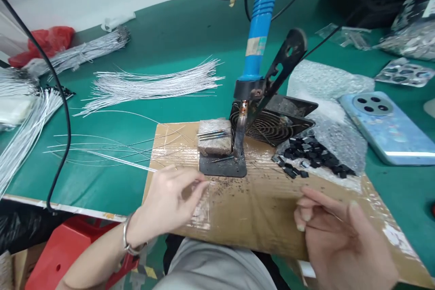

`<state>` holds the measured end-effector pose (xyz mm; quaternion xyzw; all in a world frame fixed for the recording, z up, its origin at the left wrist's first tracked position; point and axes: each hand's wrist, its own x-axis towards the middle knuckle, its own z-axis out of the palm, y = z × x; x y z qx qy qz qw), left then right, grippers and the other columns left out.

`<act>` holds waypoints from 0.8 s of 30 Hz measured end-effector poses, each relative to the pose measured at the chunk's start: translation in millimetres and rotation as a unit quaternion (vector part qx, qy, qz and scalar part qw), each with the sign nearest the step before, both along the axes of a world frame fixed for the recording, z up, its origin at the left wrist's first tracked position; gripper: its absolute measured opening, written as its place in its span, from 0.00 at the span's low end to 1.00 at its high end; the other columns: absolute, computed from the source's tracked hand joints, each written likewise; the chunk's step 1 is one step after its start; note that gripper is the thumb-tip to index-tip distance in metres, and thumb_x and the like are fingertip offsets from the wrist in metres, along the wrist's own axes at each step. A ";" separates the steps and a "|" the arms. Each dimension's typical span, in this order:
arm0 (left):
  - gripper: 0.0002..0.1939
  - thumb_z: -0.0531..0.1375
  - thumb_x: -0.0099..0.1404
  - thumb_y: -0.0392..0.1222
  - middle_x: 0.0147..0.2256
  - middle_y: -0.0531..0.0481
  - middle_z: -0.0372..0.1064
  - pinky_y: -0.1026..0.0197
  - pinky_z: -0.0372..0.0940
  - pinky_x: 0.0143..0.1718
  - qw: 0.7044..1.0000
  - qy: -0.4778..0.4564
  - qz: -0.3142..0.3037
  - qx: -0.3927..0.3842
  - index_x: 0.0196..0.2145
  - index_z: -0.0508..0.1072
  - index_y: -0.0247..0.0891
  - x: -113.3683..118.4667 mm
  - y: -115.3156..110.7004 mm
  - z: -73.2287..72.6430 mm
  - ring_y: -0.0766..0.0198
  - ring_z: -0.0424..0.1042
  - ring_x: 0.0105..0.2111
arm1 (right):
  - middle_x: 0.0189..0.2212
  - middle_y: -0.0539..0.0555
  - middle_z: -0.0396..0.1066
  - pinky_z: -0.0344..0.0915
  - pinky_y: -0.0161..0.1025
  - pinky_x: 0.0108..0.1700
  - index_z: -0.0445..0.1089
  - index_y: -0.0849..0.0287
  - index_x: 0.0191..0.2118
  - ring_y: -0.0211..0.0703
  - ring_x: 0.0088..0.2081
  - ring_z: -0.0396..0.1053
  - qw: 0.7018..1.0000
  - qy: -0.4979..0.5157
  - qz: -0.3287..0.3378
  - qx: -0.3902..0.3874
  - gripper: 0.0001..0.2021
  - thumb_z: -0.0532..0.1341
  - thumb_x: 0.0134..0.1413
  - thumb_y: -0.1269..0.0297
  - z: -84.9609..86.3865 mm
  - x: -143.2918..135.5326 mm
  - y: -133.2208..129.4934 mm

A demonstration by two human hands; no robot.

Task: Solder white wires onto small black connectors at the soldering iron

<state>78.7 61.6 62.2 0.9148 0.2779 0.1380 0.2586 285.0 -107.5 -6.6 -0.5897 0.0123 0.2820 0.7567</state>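
My left hand [171, 197] is closed in a pinch over the left part of a cardboard sheet [258, 217]. Thin white wires [136, 164] run from the left into it; their tips at the fingers are too small to see. Palm up over the cardboard's right side, my right hand [343, 231] has its fingers apart and shows nothing in it. Between and beyond the hands stands a soldering iron [242, 122], held tip-down by a black bracket [285, 59] above a small dark metal plate [222, 166]. A worn pale block [215, 142] carries several thin metal rods [213, 134].
Small black pieces [316, 154] lie on bubble wrap [350, 145] at right, near a blue phone [387, 127]. A black fan [272, 122] sits behind the iron. White wire bundles [156, 86] lie at the back left. A black cable [64, 99] hangs at left.
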 end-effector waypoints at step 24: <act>0.12 0.60 0.73 0.39 0.51 0.41 0.72 0.43 0.67 0.54 0.955 0.144 0.013 0.260 0.51 0.74 0.33 56.2 226.4 -60.2 0.51 0.72 0.51 | 0.20 0.61 0.74 0.63 0.40 0.19 0.82 0.62 0.24 0.45 0.22 0.67 0.998 -0.039 0.017 -0.038 0.21 0.76 0.36 0.44 -3.4 -2.4 2.9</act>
